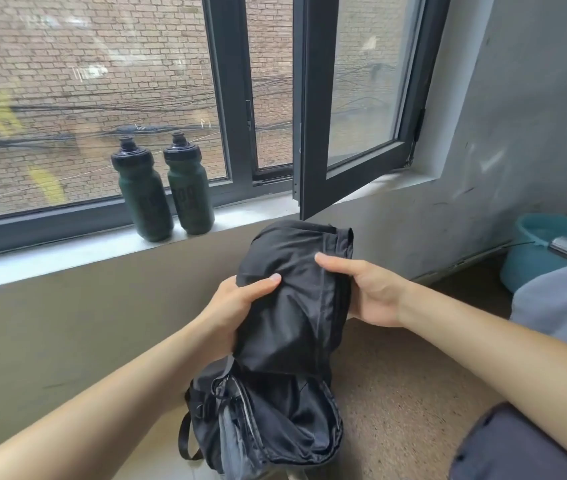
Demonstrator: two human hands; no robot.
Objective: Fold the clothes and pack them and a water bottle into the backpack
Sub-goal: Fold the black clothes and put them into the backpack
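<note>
Bundle of folded black nylon clothing (pixel 292 306), long axis upright, clasped between left grip (pixel 240 303) and right grip (pixel 368 292), directly above open black backpack (pixel 285 427).

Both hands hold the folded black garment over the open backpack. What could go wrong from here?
1. The folded black fabric garment, gripped by the left hand and right hand, looks loosely bundled; it may unfold or snag going in.
2. The soft black-and-grey backpack slumps on the floor with no hand steadying it; its mouth may collapse.
3. The bundle may leave little room for one of the two dark green plastic water bottles on the windowsill.
</note>
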